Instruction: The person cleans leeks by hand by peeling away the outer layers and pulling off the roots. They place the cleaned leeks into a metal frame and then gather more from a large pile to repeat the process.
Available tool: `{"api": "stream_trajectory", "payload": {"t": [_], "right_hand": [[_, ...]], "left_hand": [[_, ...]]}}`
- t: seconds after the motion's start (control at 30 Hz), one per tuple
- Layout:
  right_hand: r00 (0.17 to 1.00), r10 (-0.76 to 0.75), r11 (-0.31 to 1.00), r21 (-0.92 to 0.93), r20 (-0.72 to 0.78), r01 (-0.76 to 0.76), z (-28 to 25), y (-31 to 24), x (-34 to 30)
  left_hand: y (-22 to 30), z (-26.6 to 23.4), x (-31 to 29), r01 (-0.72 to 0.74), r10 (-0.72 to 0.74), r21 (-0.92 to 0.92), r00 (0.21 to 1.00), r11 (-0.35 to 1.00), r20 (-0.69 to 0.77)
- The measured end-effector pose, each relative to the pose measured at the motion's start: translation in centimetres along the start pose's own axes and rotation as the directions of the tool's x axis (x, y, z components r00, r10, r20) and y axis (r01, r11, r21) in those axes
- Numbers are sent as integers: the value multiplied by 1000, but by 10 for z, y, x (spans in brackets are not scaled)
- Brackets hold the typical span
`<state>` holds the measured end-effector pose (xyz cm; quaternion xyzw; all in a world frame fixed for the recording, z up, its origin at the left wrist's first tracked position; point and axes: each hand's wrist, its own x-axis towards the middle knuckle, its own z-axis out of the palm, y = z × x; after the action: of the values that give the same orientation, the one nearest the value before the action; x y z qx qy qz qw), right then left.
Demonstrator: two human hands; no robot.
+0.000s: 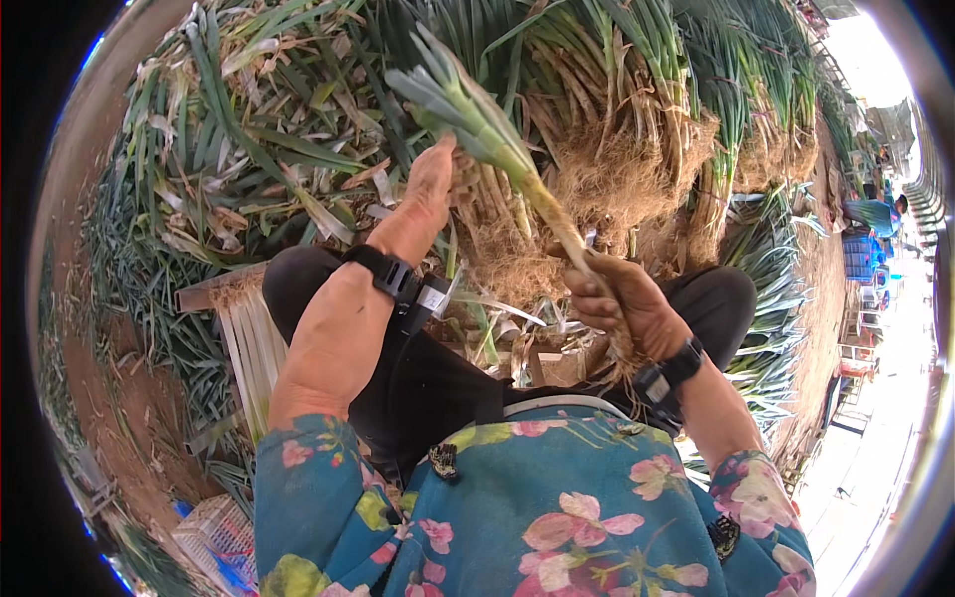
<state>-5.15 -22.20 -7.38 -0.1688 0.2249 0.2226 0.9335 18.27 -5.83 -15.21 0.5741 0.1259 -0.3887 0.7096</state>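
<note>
Head view, leek (544, 204): aslant in right hand (634, 303), leaves (468, 107) up-left.
Right grip: clamped on lower stalk near roots (624, 350).
Left hand (433, 181): beside leaves; closed or not, cannot tell.
Leaf step: probably peeling.
Next move: calls for steady root-end hold, leftward leaf pull.
</note>
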Motion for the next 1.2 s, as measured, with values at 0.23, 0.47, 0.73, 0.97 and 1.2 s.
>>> {"api": "stream_trajectory", "payload": {"t": [0.23,0.47,0.73,0.97,1.2], "right_hand": [[993,-117,976,-181,18,118,12,15,-24],[984,-150,895,-436,-92,96,-37,0,19],[847,-526,444,-874,-75,198,-1,35,67],[772,-636,270,-940,-11,209,-1,40,63],[779,-627,300,-923,1,242,-7,39,62]], "left_hand": [[17,16,-28,-111,131,-75,917,991,376],[23,34,-34,-332,363,-148,843,932,398],[34,-18,-19,-213,300,-337,925,917,233],[35,-22,-11,-259,323,-298,927,919,190],[34,-22,-5,-275,339,-295,921,915,192]]}}
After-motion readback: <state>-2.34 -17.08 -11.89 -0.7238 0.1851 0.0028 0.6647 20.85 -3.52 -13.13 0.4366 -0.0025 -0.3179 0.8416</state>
